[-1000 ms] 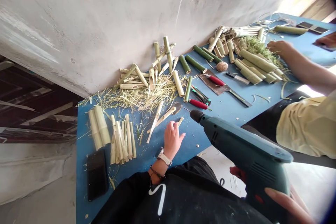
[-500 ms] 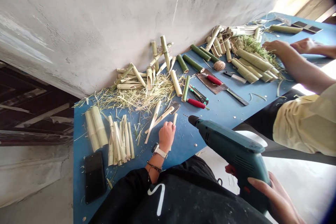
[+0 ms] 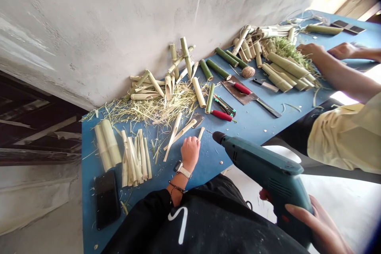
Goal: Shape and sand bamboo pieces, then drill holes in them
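My left hand (image 3: 190, 152), with a watch at the wrist, is closed around a thin bamboo strip (image 3: 201, 133) whose pale end sticks out above the fingers. In my right hand (image 3: 320, 220) is a dark teal power drill (image 3: 264, 162), gripped by its handle. The drill's bit points left, a short gap from the end of the strip. Just beyond my left hand lie split bamboo pieces (image 3: 173, 137) and a small flat blade (image 3: 197, 120). More cut bamboo strips (image 3: 135, 162) are lined up to the left of that hand.
Bamboo shavings (image 3: 160, 109) and a jointed bamboo assembly (image 3: 185, 57) are by the wall. Right of them lie a cleaver (image 3: 238, 91), red-handled tool (image 3: 222, 115) and twine ball (image 3: 248, 72). A phone (image 3: 107, 200) is at the left. A co-worker's hands (image 3: 312, 51) work at the right.
The strip in my left hand has tilted, its upper end swinging right toward the drill bit. My right hand has shifted slightly right and down with the drill's handle.
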A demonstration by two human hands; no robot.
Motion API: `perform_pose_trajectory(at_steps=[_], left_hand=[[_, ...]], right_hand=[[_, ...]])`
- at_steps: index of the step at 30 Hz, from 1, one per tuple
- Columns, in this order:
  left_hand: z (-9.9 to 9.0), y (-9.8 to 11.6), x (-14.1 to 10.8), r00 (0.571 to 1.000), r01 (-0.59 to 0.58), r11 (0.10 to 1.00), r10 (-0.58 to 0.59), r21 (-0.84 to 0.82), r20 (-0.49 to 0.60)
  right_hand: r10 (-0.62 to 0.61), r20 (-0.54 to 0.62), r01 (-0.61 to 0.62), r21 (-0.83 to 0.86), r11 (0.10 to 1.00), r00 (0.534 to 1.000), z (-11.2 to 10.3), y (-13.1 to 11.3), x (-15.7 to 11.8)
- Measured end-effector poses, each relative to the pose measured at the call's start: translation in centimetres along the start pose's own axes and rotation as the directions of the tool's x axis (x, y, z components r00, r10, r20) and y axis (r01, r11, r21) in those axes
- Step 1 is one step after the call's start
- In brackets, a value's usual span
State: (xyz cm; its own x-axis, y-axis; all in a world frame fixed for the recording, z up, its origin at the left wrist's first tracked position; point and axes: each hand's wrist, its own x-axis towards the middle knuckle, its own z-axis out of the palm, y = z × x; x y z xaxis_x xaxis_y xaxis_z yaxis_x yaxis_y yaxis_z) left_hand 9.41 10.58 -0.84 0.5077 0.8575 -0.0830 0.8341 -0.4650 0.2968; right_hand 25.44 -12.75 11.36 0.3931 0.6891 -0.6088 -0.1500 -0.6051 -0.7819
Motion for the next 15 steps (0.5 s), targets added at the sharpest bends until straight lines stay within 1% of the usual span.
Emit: perform_pose_trajectory(at_steps=[3, 7, 10, 13, 15], left_hand=[[0.2, 0.6, 0.0, 0.999, -0.003, 1.000, 0.002, 0.016, 0.035], [0.7, 1.3, 0.1, 0.999, -0.004, 1.000, 0.003, 0.016, 0.051], [0.8, 1.5, 0.1, 0.998, 0.007, 1.000, -0.008, 0.030, 0.054], [0.6, 1.5, 0.0, 0.997, 0.023, 0.999, -0.026, 0.049, 0.066], [0.4, 1.5, 0.0, 0.996, 0.033, 0.998, -0.038, 0.061, 0.078]], right_hand=[[0.007, 0.003, -0.007, -0.072, 0.997, 1.000, -0.1, -0.1, -0.4], [-0.003, -0.087, -0.007, -0.114, 0.993, 0.996, 0.0, -0.8, -0.8], [-0.009, -0.074, -0.003, -0.171, 0.985, 0.997, 0.0, -1.5, -0.6], [-0.020, -0.017, 0.016, -0.227, 0.974, 1.000, 0.0, -2.1, -0.2], [-0.014, -0.003, 0.013, -0.234, 0.972, 1.000, 0.2, -2.5, 0.1]])
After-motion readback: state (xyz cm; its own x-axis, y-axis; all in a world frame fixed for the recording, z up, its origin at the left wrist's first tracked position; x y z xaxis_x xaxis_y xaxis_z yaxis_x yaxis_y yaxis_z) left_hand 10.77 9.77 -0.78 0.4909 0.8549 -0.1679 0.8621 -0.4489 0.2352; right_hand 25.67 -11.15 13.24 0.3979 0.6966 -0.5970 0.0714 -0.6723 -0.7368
